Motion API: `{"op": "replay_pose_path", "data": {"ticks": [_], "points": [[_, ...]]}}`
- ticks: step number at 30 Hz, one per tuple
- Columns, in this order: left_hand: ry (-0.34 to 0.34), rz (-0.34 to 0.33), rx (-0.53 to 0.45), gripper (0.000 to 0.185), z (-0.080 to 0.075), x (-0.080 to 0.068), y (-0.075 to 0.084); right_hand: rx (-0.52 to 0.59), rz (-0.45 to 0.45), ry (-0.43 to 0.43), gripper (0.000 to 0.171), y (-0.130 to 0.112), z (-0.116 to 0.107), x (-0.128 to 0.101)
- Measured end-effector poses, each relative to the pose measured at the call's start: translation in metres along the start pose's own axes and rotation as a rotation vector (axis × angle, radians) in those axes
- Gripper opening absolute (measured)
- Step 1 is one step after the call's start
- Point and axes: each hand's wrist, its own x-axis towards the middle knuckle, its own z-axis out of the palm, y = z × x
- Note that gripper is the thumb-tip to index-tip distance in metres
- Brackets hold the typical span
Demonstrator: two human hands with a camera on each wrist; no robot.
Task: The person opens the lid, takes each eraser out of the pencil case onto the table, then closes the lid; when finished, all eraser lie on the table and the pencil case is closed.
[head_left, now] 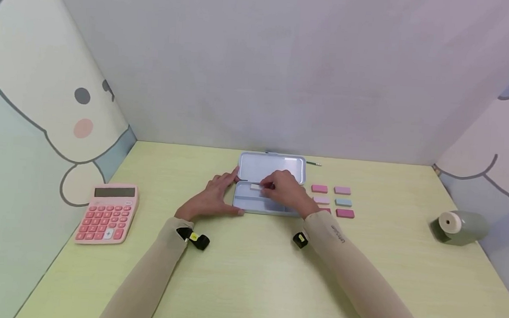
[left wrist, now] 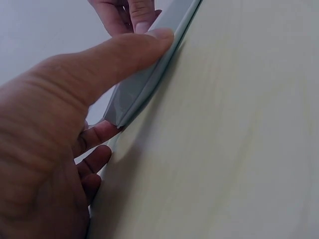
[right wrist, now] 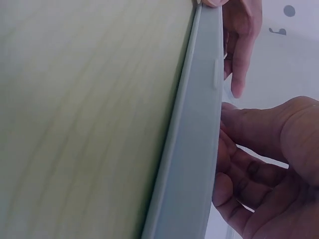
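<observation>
A pale blue pencil case (head_left: 247, 205) lies with its lid (head_left: 273, 166) raised at the back; dividers split the tray. My left hand (head_left: 211, 195) is spread along the case's left end, the thumb at the front corner and a finger near the hinge. In the left wrist view that thumb (left wrist: 144, 47) lies along the rim. My right hand (head_left: 285, 187) reaches over the tray, its thumb and fingers pinching the right end of a small white block (head_left: 255, 187) in the rear compartment. The case's front wall (right wrist: 192, 134) hides this block in the right wrist view.
Right of the case, small blocks lie in two columns, including a pink block (head_left: 319, 188), a blue block (head_left: 343, 202) and a magenta block (head_left: 345, 213). Behind the case lies a pencil (head_left: 314, 163). A pink calculator (head_left: 108, 214) stands left, a green-grey sharpener-like device (head_left: 462, 228) far right.
</observation>
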Motion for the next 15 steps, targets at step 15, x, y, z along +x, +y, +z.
{"op": "replay_pose_path", "data": {"ticks": [15], "points": [[-0.004, -0.004, -0.015, 0.133, -0.0012, -0.0015, 0.0033, -0.023, 0.032, 0.035, 0.018, -0.0016, 0.0082, 0.0078]]}}
